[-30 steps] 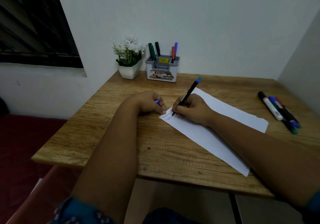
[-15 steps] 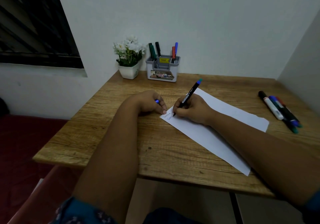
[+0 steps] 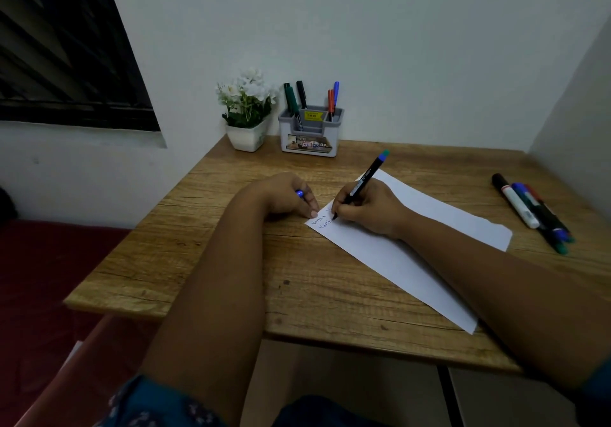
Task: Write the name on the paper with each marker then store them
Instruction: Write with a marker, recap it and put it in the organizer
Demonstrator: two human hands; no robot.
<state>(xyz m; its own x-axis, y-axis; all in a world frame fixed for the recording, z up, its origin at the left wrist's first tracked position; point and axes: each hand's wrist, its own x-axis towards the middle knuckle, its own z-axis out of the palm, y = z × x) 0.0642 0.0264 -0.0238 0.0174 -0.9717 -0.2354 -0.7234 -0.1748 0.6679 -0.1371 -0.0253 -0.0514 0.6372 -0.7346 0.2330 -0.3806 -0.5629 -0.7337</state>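
A white sheet of paper (image 3: 413, 254) lies slanted on the wooden desk (image 3: 198, 244). My right hand (image 3: 370, 208) grips a black marker with a teal end (image 3: 367, 175), its tip touching the paper's near-left corner beside two lines of handwriting (image 3: 322, 221). My left hand (image 3: 287, 195) rests curled at the paper's corner, fingertips pinning it, with a blue marker cap (image 3: 299, 193) tucked between its fingers. Several markers (image 3: 532, 211) lie in a loose bundle at the desk's right side. A grey pen holder (image 3: 310, 132) at the back holds several upright markers.
A white pot of white flowers (image 3: 246, 109) stands left of the holder against the wall. A dark window (image 3: 59, 46) is at the upper left. The wall closes in on the desk's right side. A red surface (image 3: 49, 277) lies below the desk's left edge.
The marker tip has crept slightly to the right along the second line of writing. My left hand has stayed put on the paper's corner.
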